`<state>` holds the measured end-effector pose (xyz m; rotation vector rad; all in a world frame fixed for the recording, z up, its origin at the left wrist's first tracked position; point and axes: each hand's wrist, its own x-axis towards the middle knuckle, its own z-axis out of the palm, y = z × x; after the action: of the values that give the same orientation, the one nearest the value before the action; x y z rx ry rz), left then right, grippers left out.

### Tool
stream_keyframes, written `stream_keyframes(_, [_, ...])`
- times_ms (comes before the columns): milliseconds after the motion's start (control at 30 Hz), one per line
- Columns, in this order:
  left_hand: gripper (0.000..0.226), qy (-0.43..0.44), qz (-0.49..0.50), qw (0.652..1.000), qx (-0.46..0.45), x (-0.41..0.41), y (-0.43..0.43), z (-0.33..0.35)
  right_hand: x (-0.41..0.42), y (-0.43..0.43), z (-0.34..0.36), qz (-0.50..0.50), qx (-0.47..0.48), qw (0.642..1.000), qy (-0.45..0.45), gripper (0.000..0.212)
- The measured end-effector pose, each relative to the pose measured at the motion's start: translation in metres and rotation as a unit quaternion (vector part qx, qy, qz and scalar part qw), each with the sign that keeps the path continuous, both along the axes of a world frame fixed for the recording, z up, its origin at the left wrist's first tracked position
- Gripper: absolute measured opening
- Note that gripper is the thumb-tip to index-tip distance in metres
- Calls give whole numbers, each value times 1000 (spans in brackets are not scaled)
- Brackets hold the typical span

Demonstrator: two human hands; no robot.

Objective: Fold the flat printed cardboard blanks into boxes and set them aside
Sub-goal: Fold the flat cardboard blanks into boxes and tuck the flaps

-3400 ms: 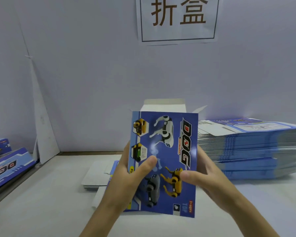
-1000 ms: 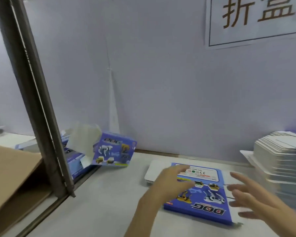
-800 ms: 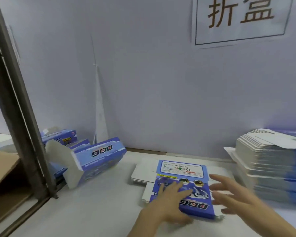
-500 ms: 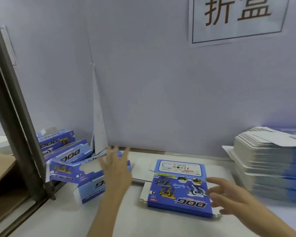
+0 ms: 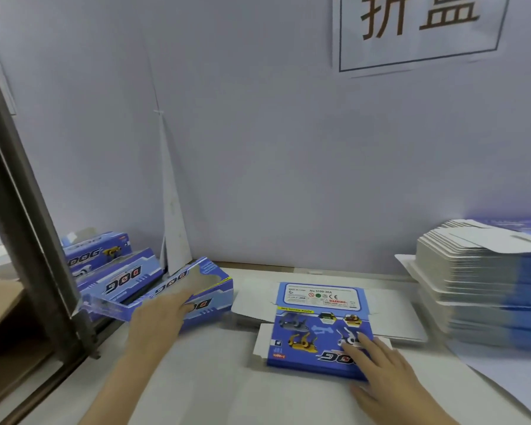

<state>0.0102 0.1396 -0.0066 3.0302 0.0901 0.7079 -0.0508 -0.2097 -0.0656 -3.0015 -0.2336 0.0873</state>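
Note:
A folded blue "DOG" box (image 5: 203,289) lies on its side at the left of the white table (image 5: 196,378), an end flap open toward the left. My left hand (image 5: 160,320) is on it, fingers over its top and thumb against its front face. A flat printed blank (image 5: 316,326) lies in the middle on a thin pile of blanks (image 5: 396,314). My right hand (image 5: 377,360) rests on that blank's near right corner with fingers spread flat, gripping nothing.
Two more folded boxes (image 5: 111,271) lie behind the left one against the wall. A dark metal post (image 5: 28,216) rises at the left, with brown cardboard (image 5: 0,305) beyond it. A tall stack of flat blanks (image 5: 485,289) stands at the right.
The upright folded box I held has gone to the left pile. My left hand swung from the flat blank over onto that box. My right hand came down onto the blank.

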Motion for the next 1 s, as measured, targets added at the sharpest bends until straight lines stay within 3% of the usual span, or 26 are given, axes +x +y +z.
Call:
stream_keyframes(100, [25,-153,-46,962,-222,2,14,42,7,-2,3,-7,-19,1000,22,73])
stream_keyframes(167, [30,-293,-50,880,-370,13,27,86,6,3,11,0,-40,998,44,77])
stream_keyframes(233, [50,-409,-45,750,-517,33,40,131,4,7,17,1,-51,996,67,124])
stream_keyframes(267, [63,-405,-30,711,-574,44,44,148,4,8,20,-5,-67,994,85,138])
stream_keyframes(300, [71,-362,-8,707,-607,55,44,158,5,7,20,-2,-58,994,89,127])
stream_keyframes(367, [59,-242,-33,751,-614,70,24,154,9,4,20,14,-35,997,66,82])
stream_keyframes(433, [29,-104,-121,832,-531,72,-18,124,11,-1,20,31,-17,997,72,79])
stream_keyframes(500, [34,42,-213,889,-404,59,-63,83,14,-5,18,35,-13,996,77,81])
stream_keyframes(567, [55,202,-283,892,-290,43,-100,37,14,-9,15,42,4,997,59,76])
stream_keyframes(633, [76,323,-341,870,-149,26,-130,-6,14,-14,12,46,19,998,43,72])
stream_keyframes(700, [80,318,-385,866,-29,13,-151,-37,15,-17,10,38,46,997,43,70])
stream_keyframes(767, [71,247,-400,882,24,8,-163,-53,16,-21,8,33,61,997,35,70])
stream_keyframes(833, [67,213,-397,891,49,4,-166,-58,16,-25,6,28,74,997,27,73])
stream_keyframes(1000, [62,234,-380,893,54,5,-166,-64,12,-24,12,18,93,995,30,68])
